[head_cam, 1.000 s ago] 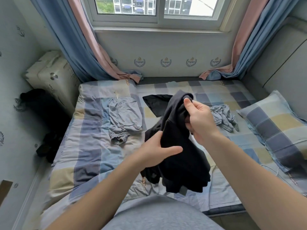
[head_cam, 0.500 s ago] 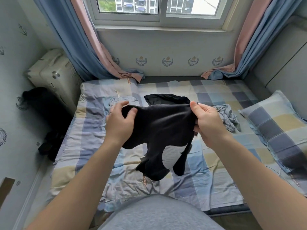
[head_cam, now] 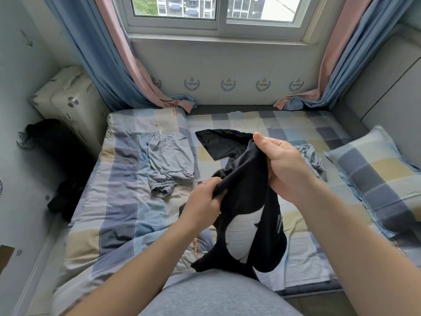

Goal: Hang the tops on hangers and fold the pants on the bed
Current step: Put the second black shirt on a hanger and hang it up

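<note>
Ahead of me a window (head_cam: 218, 12) shows apartment blocks, with blue-and-pink curtains (head_cam: 100, 65) hanging at both sides. A checked pillow (head_cam: 373, 172) lies to my right beside a grey padded headboard (head_cam: 387, 99); a cream case (head_cam: 68, 103) stands at my left.

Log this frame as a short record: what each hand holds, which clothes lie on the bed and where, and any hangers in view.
held: black garment with a white patch
left hand: grips its lower part
right hand: pinches its top edge, higher up
on bed: grey pants left, black top middle, grey heap right, near pillow
hangers: none in view
</note>
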Motion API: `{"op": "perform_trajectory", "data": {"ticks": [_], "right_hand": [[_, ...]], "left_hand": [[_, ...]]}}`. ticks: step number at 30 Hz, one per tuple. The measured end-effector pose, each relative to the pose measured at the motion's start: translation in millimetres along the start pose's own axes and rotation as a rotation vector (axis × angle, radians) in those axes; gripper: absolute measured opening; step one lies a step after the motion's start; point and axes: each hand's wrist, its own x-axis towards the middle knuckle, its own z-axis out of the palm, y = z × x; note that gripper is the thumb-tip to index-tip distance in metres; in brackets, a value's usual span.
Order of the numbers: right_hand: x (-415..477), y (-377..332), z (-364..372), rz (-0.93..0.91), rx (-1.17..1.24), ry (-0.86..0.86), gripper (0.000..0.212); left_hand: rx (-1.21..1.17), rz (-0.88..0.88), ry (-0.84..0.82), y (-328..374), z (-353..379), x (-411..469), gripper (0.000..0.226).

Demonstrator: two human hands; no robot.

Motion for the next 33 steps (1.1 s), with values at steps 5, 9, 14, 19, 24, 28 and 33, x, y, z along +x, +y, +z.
{"op": "perform_trajectory", "data": {"ticks": [5,9,14,19,24,28,33], "right_hand": [[6,7,-18,0.036,-0.079,0.177,0.021],[6,19,-27,0.045,-0.274,0.232,0.011],[-10,42,-8,0.075,-0.429,-0.070,0.019],[-17,93,13,0.211,-0.621,-0.324,0.067],[-14,122,21,0.159,-0.611,-0.248,0.031],[-9,122,16,0.046,-0.611,-0.144,0.016],[-7,108,2,0.054,-0.452,-0.006,0.035]], "left_hand": [[-0.210,-0.146,0.093,15,-34,6,0.020],[-0.459,-0.345,0.136,38,-56,7,0.033],[-0.737,-0.506,0.187,56,-60,7,0.027],[-0.905,-0.538,0.199,69,-68,7,0.025],[-1.026,-0.569,0.181,84,-82,7,0.029],[-1.092,-0.572,0.225,79,-96,8,0.040],[-1.090,-0.572,0.217,60,-105,10,0.045]]}}
